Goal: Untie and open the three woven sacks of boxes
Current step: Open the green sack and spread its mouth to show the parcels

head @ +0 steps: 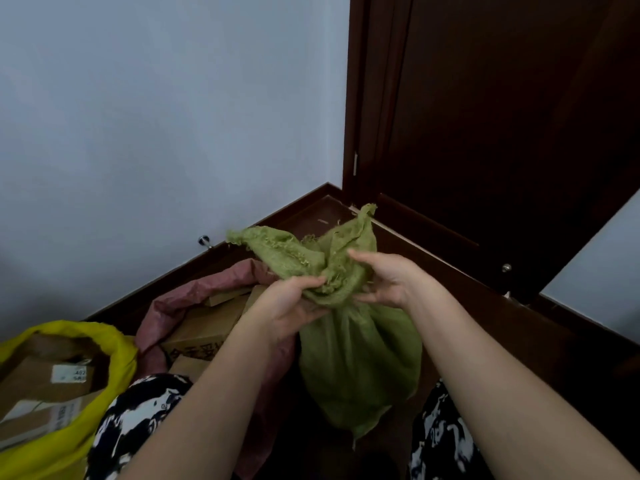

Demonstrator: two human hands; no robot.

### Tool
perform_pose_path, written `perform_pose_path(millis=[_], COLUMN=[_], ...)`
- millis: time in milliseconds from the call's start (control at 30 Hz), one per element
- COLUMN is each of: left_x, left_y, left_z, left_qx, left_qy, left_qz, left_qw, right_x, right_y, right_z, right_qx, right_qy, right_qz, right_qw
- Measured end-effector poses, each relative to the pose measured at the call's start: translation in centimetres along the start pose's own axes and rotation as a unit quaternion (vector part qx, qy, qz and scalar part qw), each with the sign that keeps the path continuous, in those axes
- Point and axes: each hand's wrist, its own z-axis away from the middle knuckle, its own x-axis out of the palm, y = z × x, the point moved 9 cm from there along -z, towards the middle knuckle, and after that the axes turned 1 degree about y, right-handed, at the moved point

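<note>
A green woven sack [360,358] stands on the floor in front of me, its neck bunched and its frayed top ends sticking up. My left hand [287,303] grips the bunched neck from the left. My right hand [384,278] pinches the neck's cloth from the right. To the left, a pink woven sack [194,289] lies open with cardboard boxes [204,327] showing inside. A yellow woven sack [104,344] at the far left is open too, with labelled boxes inside.
The sacks sit in a corner between a pale wall [156,116] and a dark wooden door [502,116]. A dark skirting board runs along the wall. My knees, in black-and-white patterned cloth [138,410], flank the green sack.
</note>
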Motion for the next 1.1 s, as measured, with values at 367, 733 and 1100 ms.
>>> perform_pose_path(millis=[367, 733, 1100], left_x=[-7.9, -3.5, -4.6], left_y=[-4.5, -5.4, -2.8], left_z=[0.1, -0.8, -1.9], left_qx=[-0.057, -0.15, 0.005], left_qy=[0.234, 0.175, 0.204], left_qz=[0.125, -0.012, 0.215], left_qw=[0.963, 0.973, 0.955], right_x=[-3.8, -1.4, -9.8], right_y=[-1.6, -1.0, -1.0], right_z=[-0.1, -0.1, -3.3], right_qx=[-0.065, -0.061, -0.086], right_qy=[0.065, -0.07, 0.218], right_qz=[-0.099, 0.011, 0.143], right_qw=[0.991, 0.996, 0.962])
